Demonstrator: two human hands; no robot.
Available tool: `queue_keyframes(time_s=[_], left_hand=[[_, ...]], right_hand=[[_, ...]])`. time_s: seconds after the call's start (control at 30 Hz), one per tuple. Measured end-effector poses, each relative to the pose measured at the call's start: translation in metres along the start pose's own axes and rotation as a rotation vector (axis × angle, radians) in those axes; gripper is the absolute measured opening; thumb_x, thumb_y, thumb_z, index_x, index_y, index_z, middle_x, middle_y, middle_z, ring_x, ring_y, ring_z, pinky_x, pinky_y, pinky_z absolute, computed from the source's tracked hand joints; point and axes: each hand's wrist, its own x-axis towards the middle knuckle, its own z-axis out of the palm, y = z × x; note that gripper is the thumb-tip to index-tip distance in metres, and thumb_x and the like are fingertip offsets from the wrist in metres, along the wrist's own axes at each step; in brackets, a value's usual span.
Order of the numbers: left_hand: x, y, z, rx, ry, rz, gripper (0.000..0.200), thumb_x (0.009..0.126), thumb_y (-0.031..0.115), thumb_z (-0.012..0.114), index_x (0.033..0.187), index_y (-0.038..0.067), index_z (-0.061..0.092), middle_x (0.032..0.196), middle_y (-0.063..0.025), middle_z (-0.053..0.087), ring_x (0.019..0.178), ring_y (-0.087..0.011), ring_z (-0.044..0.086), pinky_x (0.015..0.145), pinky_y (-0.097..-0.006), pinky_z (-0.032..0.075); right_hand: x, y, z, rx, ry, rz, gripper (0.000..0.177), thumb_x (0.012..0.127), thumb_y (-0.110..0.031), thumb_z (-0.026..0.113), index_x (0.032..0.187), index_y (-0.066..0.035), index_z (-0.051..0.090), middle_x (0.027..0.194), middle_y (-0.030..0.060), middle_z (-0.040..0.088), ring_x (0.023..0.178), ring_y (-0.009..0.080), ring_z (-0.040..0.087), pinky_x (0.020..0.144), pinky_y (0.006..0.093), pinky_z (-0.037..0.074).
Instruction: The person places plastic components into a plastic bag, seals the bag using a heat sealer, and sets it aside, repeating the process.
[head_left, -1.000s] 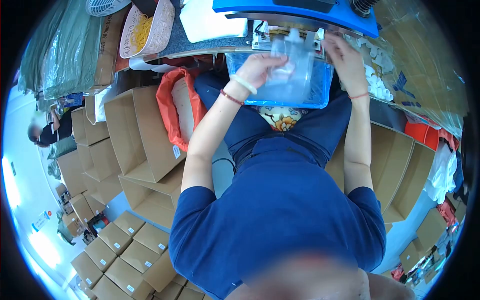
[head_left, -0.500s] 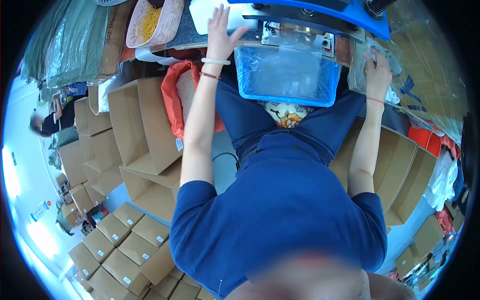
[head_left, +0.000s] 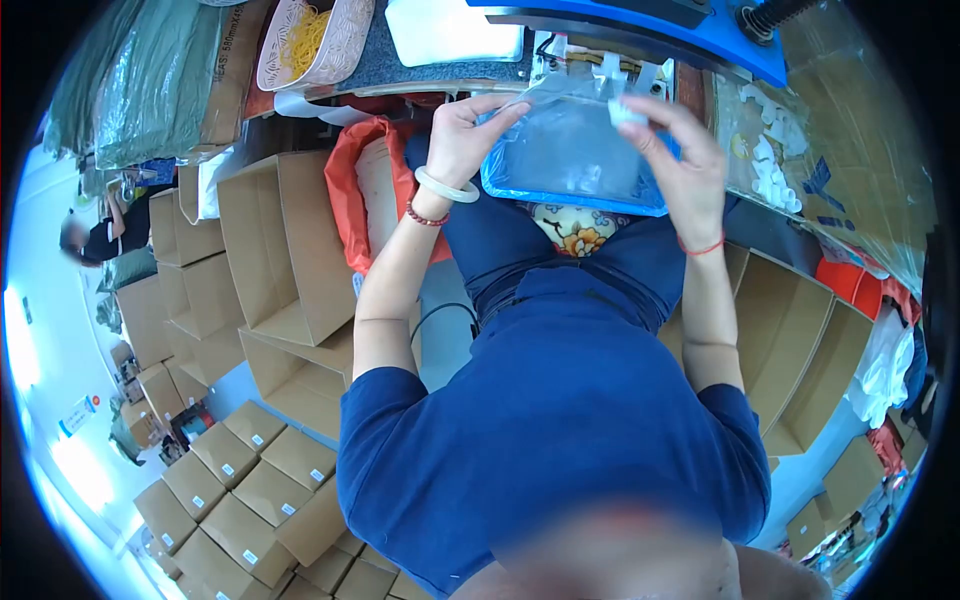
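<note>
My left hand (head_left: 462, 148) is closed, thumb and fingers pinching the edge of a clear plastic bag (head_left: 565, 88) that stretches toward the right. My right hand (head_left: 690, 165) holds a small white piece (head_left: 627, 112) between thumb and fingers, close to the bag's right side; its exact kind is too blurred to tell. Both hands are above a bin lined with blue plastic (head_left: 575, 197), which has clear plastic in it. To the right, a tray (head_left: 738, 178) carries several similar white pieces (head_left: 768, 175). A stack of white, flat sheets or bags (head_left: 455, 35) lies on the bench at the upper left.
A blue machine (head_left: 640, 22) spans the bench's back. A white basket (head_left: 345, 45) of yellow rubber bands (head_left: 304, 42) stands at the left. Open cardboard boxes (head_left: 300, 250) and a red bag (head_left: 345, 190) flank my legs. Another person (head_left: 110, 230) is far left.
My left hand has moved from the white stack down and right, now with a clear bag. My right hand has left the tray with a white piece and come inward.
</note>
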Motion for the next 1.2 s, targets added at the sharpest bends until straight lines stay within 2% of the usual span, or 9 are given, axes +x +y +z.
queue_keyframes(time_s=[0.2,0.33,0.6,0.67,0.77,0.87,0.97,1.1,1.2], left_hand=[[0.025,-0.014,-0.003,0.351,0.448,0.557,0.02,0.089,0.004,0.066,0.108,0.003,0.072,0.098,-0.0095,0.074,0.089,-0.0092,0.066,0.08,-0.0239,0.052],[0.014,-0.016,0.009,-0.161,0.149,0.139,0.017,0.09,0.007,0.067,0.104,-0.001,0.073,0.097,-0.0059,0.073,0.088,-0.009,0.065,0.082,-0.0223,0.05],[0.0,0.011,0.006,-0.242,-0.053,-0.076,0.017,0.087,0.007,0.072,0.101,-0.001,0.074,0.094,-0.0038,0.073,0.08,-0.0072,0.063,0.076,-0.0204,0.05],[0.006,0.005,0.003,0.08,0.212,0.175,0.017,0.086,0.007,0.073,0.101,0.0,0.074,0.092,-0.0045,0.074,0.079,-0.0061,0.064,0.075,-0.0209,0.05],[0.041,-0.02,-0.011,0.678,0.667,0.809,0.019,0.08,-0.002,0.068,0.098,0.002,0.071,0.096,-0.0134,0.072,0.093,-0.026,0.069,0.085,-0.0347,0.052],[0.067,-0.103,-0.007,0.779,0.433,0.689,0.016,0.083,0.002,0.065,0.098,0.004,0.069,0.103,-0.0121,0.071,0.104,-0.0276,0.066,0.09,-0.0398,0.05],[0.043,-0.069,-0.005,0.633,0.347,0.48,0.013,0.085,0.006,0.067,0.095,0.001,0.072,0.097,-0.0135,0.072,0.093,-0.0273,0.07,0.08,-0.033,0.054],[0.009,-0.01,0.003,0.193,0.114,0.056,0.019,0.084,0.012,0.075,0.098,0.0,0.074,0.086,-0.0053,0.074,0.079,-0.0081,0.066,0.074,-0.0212,0.05],[0.001,0.002,0.013,0.055,0.018,0.074,0.02,0.084,0.015,0.076,0.099,0.001,0.075,0.087,-0.0045,0.074,0.078,-0.0058,0.063,0.072,-0.0205,0.05]], right_hand=[[-0.004,0.006,0.005,-0.029,-0.081,0.029,0.023,0.086,-0.01,0.072,0.108,-0.005,0.07,0.105,0.0069,0.069,0.088,0.0133,0.063,0.08,0.0259,0.05],[-0.011,0.017,0.01,-0.059,-0.091,0.059,0.023,0.086,-0.012,0.072,0.107,-0.004,0.069,0.104,0.0061,0.069,0.084,0.0133,0.063,0.077,0.0258,0.05],[-0.015,0.024,0.009,-0.016,-0.045,0.065,0.024,0.085,-0.01,0.073,0.108,-0.005,0.07,0.104,0.0053,0.069,0.084,0.012,0.063,0.078,0.0249,0.05],[-0.003,0.017,0.003,-0.011,0.023,0.024,0.024,0.086,-0.011,0.073,0.109,-0.006,0.07,0.105,0.0055,0.07,0.085,0.012,0.063,0.08,0.0249,0.05],[-0.004,0.023,0.003,-0.038,0.0,0.016,0.024,0.086,-0.013,0.073,0.109,-0.006,0.07,0.105,0.0058,0.07,0.086,0.0122,0.063,0.08,0.0253,0.05],[-0.011,0.038,0.012,-0.055,-0.068,0.09,0.025,0.086,-0.014,0.073,0.109,-0.006,0.07,0.105,0.0059,0.07,0.085,0.0125,0.063,0.08,0.0255,0.05],[-0.019,0.034,0.008,-0.065,-0.048,0.111,0.025,0.086,-0.013,0.072,0.109,-0.006,0.069,0.103,0.0062,0.069,0.084,0.0129,0.063,0.079,0.0258,0.05],[-0.036,0.036,0.014,-0.095,-0.071,0.106,0.025,0.085,-0.01,0.072,0.109,-0.005,0.069,0.104,0.0057,0.069,0.088,0.0132,0.063,0.082,0.0257,0.05],[-0.018,0.027,0.013,-0.078,-0.014,-0.022,0.023,0.085,-0.008,0.073,0.108,-0.004,0.07,0.105,0.0063,0.07,0.095,0.0147,0.064,0.085,0.0261,0.049]])
